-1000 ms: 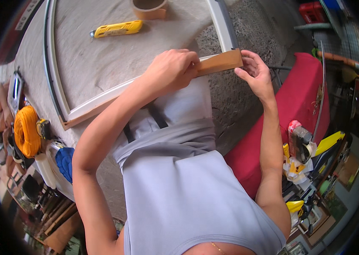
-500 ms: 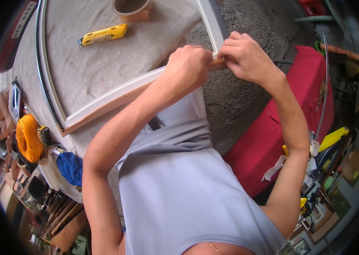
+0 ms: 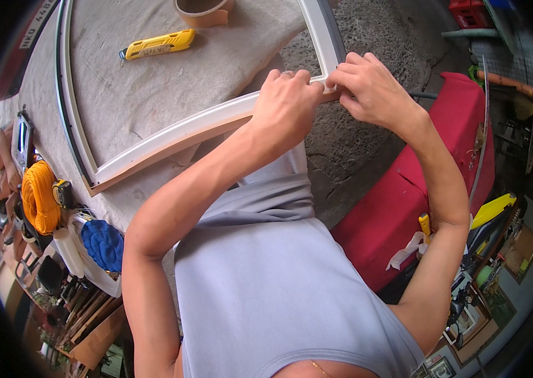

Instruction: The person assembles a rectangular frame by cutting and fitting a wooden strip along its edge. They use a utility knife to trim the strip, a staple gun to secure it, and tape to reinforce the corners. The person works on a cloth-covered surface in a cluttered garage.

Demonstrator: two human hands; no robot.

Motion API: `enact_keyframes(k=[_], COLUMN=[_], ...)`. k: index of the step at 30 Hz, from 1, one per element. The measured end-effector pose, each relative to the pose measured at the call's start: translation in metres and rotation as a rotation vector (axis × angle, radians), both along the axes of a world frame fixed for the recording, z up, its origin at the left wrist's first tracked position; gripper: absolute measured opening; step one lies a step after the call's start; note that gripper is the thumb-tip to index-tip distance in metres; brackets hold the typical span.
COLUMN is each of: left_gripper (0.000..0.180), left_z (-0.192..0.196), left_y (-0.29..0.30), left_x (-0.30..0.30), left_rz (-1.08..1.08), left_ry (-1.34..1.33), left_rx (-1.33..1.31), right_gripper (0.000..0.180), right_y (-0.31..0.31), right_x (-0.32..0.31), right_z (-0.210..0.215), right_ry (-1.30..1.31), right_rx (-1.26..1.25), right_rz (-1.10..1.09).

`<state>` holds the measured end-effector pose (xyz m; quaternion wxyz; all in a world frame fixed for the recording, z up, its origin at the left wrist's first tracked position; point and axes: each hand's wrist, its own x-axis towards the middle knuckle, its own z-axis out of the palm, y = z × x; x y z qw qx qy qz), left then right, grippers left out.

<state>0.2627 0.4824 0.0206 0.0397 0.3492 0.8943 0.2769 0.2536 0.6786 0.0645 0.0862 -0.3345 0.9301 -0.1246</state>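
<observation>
A white frame (image 3: 175, 134) with a dark outer edge lies on a cloth-covered surface. A brown tape strip (image 3: 165, 148) runs along its near side. At the near right corner my left hand (image 3: 286, 104) is closed, its fingertips pinching the taped edge. Just beside it my right hand (image 3: 372, 87) is also closed, thumb and fingers pressed on the same edge at the corner. The fingertips partly hide the tape there. Beyond the near side, inside the frame, lies a yellow utility knife (image 3: 158, 44). A roll of brown tape (image 3: 206, 14) stands past it.
The pale cloth (image 3: 165, 88) covers the surface under the frame. To my right is a red-covered long box or bench (image 3: 399, 195) on rough concrete ground. At left are an orange coil of cord (image 3: 40, 196), a tape measure (image 3: 63, 193) and a blue bundle (image 3: 102, 246).
The view has shifted slightly. Both hands stay at the frame's corner, with the left fingers raised a little and the fingertips slightly rearranged along the taped edge.
</observation>
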Motion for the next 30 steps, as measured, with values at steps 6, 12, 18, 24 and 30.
enact_keyframes(k=[6, 12, 18, 24, 30], left_gripper=[0.011, 0.010, 0.008, 0.015, 0.020], left_z=[0.002, 0.001, 0.007, 0.002, 0.012], left_y=[0.002, -0.004, -0.005, -0.023, -0.064], left_x=[0.003, 0.002, 0.004, 0.014, 0.026], left_rz=[-0.014, -0.027, -0.025, 0.042, 0.162], left_ry=[0.070, 0.074, 0.139, 0.210, 0.182], left_rx=[-0.084, -0.053, -0.117, -0.184, -0.257], right_gripper=[0.011, 0.022, 0.025, 0.031, 0.046], right_y=[0.001, 0.010, 0.011, 0.009, -0.017], right_x=[0.004, 0.009, 0.011, 0.014, 0.023], right_z=[0.008, -0.003, -0.006, -0.012, 0.004], right_ry=[-0.005, 0.118, 0.142, 0.228, 0.275], right_rx=[0.097, 0.074, 0.072, -0.050, 0.046], right_rz=[0.042, 0.044, 0.039, -0.050, -0.080])
